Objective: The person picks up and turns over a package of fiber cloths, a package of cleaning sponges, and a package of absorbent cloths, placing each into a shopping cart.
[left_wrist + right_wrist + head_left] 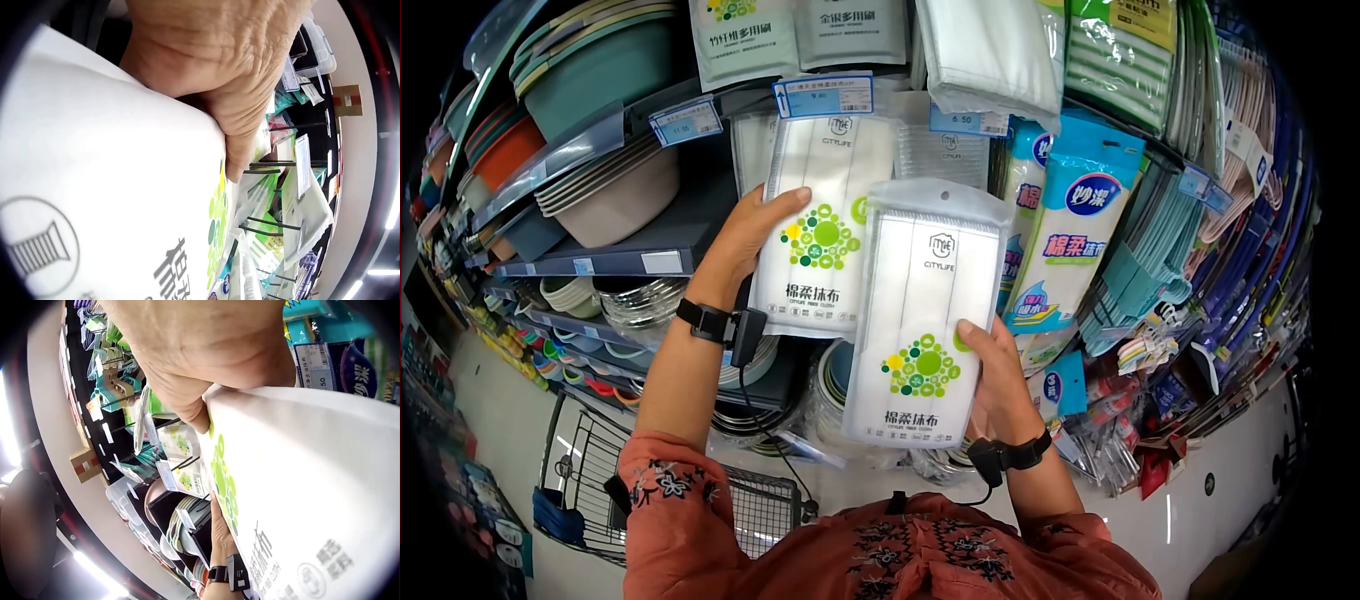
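My left hand (762,228) grips a white pack of cleaning cloths (825,170) by its left edge, thumb over the front and fingers hidden behind. In my right hand (998,375) is a matching pack of cloths (925,290), pinched at its right edge and overlapping the first in the head view. Both packs are upright, with green and yellow dots and dark lettering on the front. The left wrist view shows the thumb (236,153) against the pack's edge. Seen from the right wrist, the pack (300,462) fills the lower right.
Blue-topped cloth packs (1070,220) hang to the right of the held ones. Stacked basins (605,75) fill shelves on the left. Price tags (825,95) stick out ahead. A wire shopping cart (590,470) stands at lower left on the pale floor.
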A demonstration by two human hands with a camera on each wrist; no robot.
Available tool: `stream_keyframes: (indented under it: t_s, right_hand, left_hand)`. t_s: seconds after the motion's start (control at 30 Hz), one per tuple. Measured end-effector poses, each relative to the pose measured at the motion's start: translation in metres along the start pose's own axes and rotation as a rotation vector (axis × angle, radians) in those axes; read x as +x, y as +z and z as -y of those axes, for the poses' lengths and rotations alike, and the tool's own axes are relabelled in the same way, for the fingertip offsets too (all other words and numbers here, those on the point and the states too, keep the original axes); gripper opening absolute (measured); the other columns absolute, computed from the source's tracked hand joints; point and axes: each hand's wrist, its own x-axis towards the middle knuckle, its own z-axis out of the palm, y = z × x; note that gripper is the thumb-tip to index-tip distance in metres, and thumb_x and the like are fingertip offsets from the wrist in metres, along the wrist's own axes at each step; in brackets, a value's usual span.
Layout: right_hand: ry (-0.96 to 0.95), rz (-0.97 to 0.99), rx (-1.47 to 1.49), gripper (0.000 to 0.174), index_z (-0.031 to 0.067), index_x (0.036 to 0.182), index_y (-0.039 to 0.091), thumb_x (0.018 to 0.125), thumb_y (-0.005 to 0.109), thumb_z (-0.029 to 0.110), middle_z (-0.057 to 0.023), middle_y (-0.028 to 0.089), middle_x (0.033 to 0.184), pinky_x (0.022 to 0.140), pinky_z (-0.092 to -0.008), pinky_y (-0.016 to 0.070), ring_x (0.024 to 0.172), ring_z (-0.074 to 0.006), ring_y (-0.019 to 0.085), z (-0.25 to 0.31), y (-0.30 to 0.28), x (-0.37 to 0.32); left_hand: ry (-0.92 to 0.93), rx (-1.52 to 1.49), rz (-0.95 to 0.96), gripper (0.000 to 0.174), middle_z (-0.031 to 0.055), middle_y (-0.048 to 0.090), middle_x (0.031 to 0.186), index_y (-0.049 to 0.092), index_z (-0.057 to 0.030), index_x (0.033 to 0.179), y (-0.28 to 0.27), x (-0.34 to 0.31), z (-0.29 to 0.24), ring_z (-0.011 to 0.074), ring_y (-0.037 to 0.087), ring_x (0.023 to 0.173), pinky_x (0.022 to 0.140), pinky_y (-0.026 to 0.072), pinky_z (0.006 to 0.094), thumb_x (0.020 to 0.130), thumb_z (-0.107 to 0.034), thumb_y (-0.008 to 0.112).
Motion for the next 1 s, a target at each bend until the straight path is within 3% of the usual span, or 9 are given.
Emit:
stream_keyframes:
  t_s: [0.4,0.8,1.0]
  right_hand:
    - [-0.003,0.044,0.054,0.048,-0.0026,0.139,0.049,0.097,0.062,0.017,-0.0139,0.064,0.128,0.097,-0.0319,0.0520,0.113,-0.0201,0.065,0.016,0.005,-0.009]
    - [-0.007,0.052,0.133,0.049,-0.0027,0.140,0.048,0.098,0.062,0.017,-0.0145,0.064,0.129,0.096,-0.0333,0.0534,0.112,-0.0205,0.065,0.020,0.017,-0.016]
    - [-0.010,0.110,0.124,0.051,-0.0029,0.142,0.046,0.098,0.062,0.017,-0.0146,0.062,0.130,0.096,-0.0338,0.0533,0.113,-0.0209,0.065,0.026,0.026,-0.018]
  left_hand:
    - [-0.006,-0.001,0.008,0.067,0.0239,0.070,0.112,0.050,0.0145,0.132,0.002,-0.020,-0.001,0.0237,0.074,0.093,0.078,0.0618,0.0312,0.089,-0.031,0.075]
    - [0.008,-0.021,-0.033,0.073,0.0225,0.070,0.114,0.047,0.0129,0.135,0.015,-0.058,-0.002,0.0210,0.074,0.092,0.076,0.0623,0.0291,0.088,-0.036,0.075]
    - [-0.025,-0.087,0.007,0.070,0.0223,0.068,0.117,0.045,0.0105,0.138,0.021,-0.074,-0.012,0.0218,0.073,0.097,0.081,0.0610,0.0303,0.090,-0.032,0.074]
